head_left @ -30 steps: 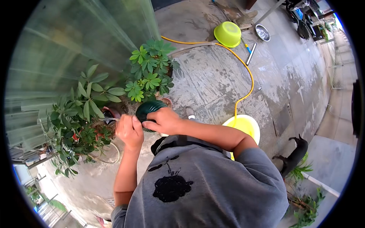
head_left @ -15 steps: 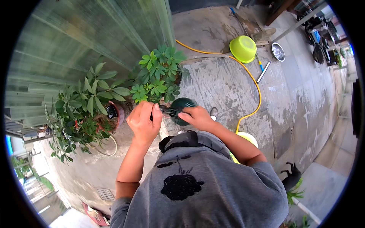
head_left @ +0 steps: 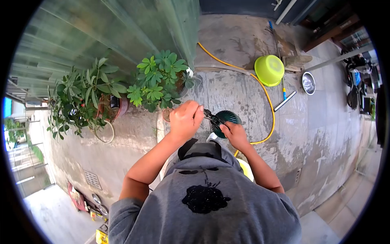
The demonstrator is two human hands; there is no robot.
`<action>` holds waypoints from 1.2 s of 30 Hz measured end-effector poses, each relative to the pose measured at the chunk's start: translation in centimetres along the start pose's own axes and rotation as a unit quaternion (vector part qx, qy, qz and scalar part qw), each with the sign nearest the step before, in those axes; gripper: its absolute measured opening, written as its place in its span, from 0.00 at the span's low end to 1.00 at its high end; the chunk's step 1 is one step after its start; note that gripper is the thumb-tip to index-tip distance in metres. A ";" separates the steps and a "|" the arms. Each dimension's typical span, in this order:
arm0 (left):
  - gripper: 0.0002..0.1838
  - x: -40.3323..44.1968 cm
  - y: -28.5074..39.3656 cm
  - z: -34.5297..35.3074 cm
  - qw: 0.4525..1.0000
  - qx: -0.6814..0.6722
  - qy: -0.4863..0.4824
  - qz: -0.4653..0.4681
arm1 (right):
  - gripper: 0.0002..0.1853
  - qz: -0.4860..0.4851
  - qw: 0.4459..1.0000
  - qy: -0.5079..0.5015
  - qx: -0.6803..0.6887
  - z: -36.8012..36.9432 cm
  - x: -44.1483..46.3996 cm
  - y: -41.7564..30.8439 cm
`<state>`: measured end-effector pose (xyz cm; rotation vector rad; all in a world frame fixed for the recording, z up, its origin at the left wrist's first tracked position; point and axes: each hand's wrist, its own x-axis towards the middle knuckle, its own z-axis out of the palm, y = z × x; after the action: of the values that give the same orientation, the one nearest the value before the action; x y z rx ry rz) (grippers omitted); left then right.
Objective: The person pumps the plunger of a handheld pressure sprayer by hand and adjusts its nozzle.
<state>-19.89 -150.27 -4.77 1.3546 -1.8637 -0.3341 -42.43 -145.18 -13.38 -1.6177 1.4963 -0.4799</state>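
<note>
**Green sprayer point(head_left: 230, 118) is hanging in the grip of both hands above the paved floor point(head_left: 223, 89)**

The right hand point(head_left: 237, 136) is closing narrowly on the sprayer, its thumb lying near where the black head point(head_left: 213, 118) is meeting the ribbed body. The left hand point(head_left: 185, 122) is curling into a fist at the head's outer end, seemingly gripping it, though the fingers are hiding the exact hold.

The body is looking like stiff, smooth plastic, probably light unless it is carrying much liquid; the level is not showing. Wet walls would be slippery, though the ribs should be helping the palm. The firmest hold is probably around the body just below the head; the slim head is likely the more fragile part and is suiting a gentler grip.

Leafy plants point(head_left: 156, 79) are standing along the floor's left edge, beside the corrugated wall point(head_left: 122, 32). Towards its far right corner, a lime basin point(head_left: 269, 71), a squeegee point(head_left: 285, 101) and a metal bowl point(head_left: 308, 83) are lying near a yellow hose point(head_left: 272, 112).
</note>
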 end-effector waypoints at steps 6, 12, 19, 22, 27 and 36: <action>0.10 2.0 3.7 2.8 1.000 0.002 -0.016 -0.003 | 0.21 -0.014 1.000 -0.004 0.025 -3.4 0.4 2.4; 0.10 3.1 4.4 3.9 0.999 -0.002 -0.034 0.003 | 0.20 -0.023 0.999 0.009 0.037 -4.3 0.8 3.3; 0.09 4.6 5.0 3.4 0.997 -0.031 -0.068 0.004 | 0.20 0.012 0.998 -0.022 0.054 -5.5 0.8 2.6; 0.08 5.4 5.2 2.7 0.997 -0.048 -0.062 0.006 | 0.20 0.003 0.998 -0.038 0.057 -6.4 1.5 1.7; 0.07 5.8 4.9 1.4 0.998 -0.049 -0.042 0.002 | 0.19 0.007 0.994 -0.049 0.093 -6.4 2.4 -0.7; 0.09 5.4 4.1 0.2 1.000 -0.028 -0.007 -0.007 | 0.17 0.023 0.993 -0.058 0.103 -4.0 3.1 -0.4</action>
<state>-23.47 -153.48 0.02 1.3309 -1.8445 -0.4004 -44.62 -149.40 -11.66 -1.4224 1.3472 -0.4893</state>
